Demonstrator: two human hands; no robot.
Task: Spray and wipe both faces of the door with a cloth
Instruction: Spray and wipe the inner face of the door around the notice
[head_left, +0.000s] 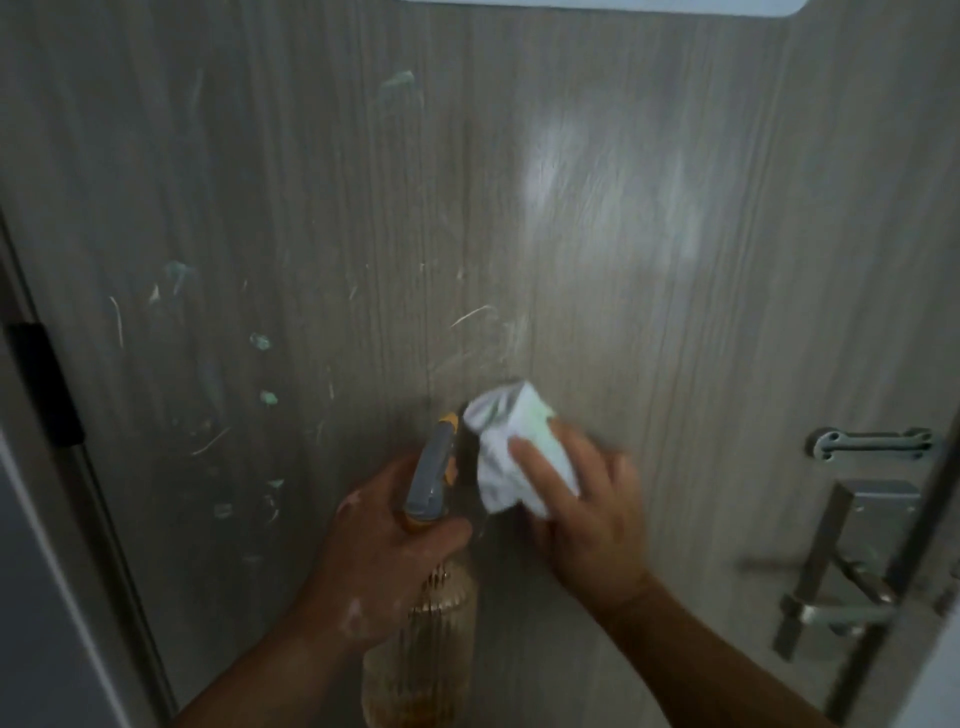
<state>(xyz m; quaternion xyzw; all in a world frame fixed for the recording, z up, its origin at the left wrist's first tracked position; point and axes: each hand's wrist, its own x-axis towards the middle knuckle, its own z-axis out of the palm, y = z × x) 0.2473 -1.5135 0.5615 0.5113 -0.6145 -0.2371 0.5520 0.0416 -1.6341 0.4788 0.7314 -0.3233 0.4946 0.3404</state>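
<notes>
Head view shows one door (571, 208) with a grey wood pattern, seen from close. The right hand (587, 509) presses one white cloth (511, 447) on the door, near its middle; its fingers lie flat and spread on the cloth, not curled. This hand is a little blurred. The left hand (384, 540) has its fingers closed around the neck of one bottle (441, 603), just beside the cloth, with the nozzle toward the door.

I think the cloth is soft and light, so it is best kept bunched under the palm. The bottle looks ribbed and maybe slippery when wet; the neck under the trigger is a good place to hold. The door is stiff and smooth, but it may swing when pushed.

I count several greenish stains (268, 397) on the left part, one handle (841, 608), one latch (872, 444) and one hinge (47, 384).
</notes>
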